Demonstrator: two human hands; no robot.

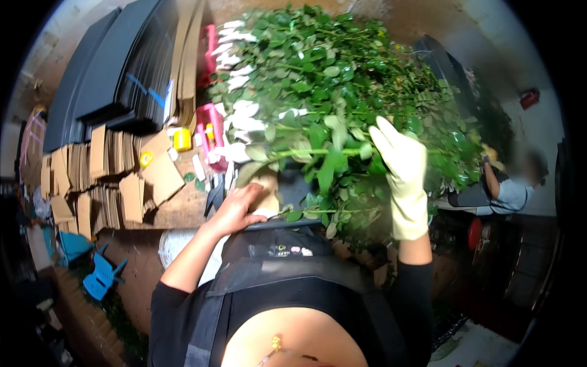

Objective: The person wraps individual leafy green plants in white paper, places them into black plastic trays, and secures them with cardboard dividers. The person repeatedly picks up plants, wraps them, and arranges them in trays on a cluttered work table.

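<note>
A big heap of green leafy stems (342, 79) covers the wooden table (183, 211) in front of me. My right hand (400, 162), in a pale yellow rubber glove, is raised into the leaves with fingers closed around a green stem (306, 151) that runs left across the heap. My bare left hand (238, 208) rests at the table's near edge, fingers curled down on a light wrapped bundle beside the stems; whether it grips anything is unclear. White paper-wrapped flower heads (241, 116) line the heap's left side.
Stacks of black sheets (116, 73) and folded brown cardboard (98, 177) fill the table's left. A yellow tape roll (181, 139) and pink holders (211, 125) stand near them. A blue plastic stool (101, 275) stands on the floor at left. Another person (504, 189) sits at right.
</note>
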